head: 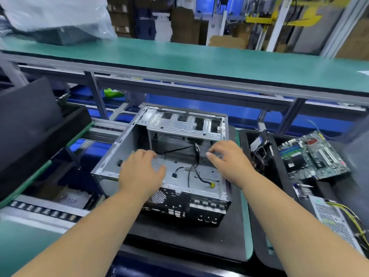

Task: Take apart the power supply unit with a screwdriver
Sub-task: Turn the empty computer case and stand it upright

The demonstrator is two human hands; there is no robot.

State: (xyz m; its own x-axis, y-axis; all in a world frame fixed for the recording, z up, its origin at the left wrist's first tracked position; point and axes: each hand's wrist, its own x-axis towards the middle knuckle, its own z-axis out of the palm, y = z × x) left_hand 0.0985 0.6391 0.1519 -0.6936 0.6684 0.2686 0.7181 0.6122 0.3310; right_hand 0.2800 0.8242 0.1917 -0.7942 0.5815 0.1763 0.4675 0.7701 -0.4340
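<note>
Both hands bare and loosely spread, holding nothing, no screwdriver visible anywhere. Left hand (140, 172) palm-down over the floor of the open grey sheet-metal computer case (111, 156), fingers half curled; right hand (227, 158) hovering above the far right of the same floor, thumb and fingers apart, whether touching metal impossible to tell. Beneath them, loose black cables (196, 156), one ending in a yellow connector (212, 184): limp, easily snagged. Case itself stiff, thin-walled, probably sharp along stamped edges, resting on a black foam mat (179, 236) near the front edge of the green bench (244, 226). Silver perforated-metal power supply box (329, 216) with yellow wires lying well apart, at the right edge, beyond the green strip. Likely dense and heavy for its bulk, rigid, smooth and somewhat slippery; best gripped across the solid side walls, never by the wire bundle. Green printed circuit board (311, 156) behind it, fragile, tilted on a dark tray (279, 186).
</note>
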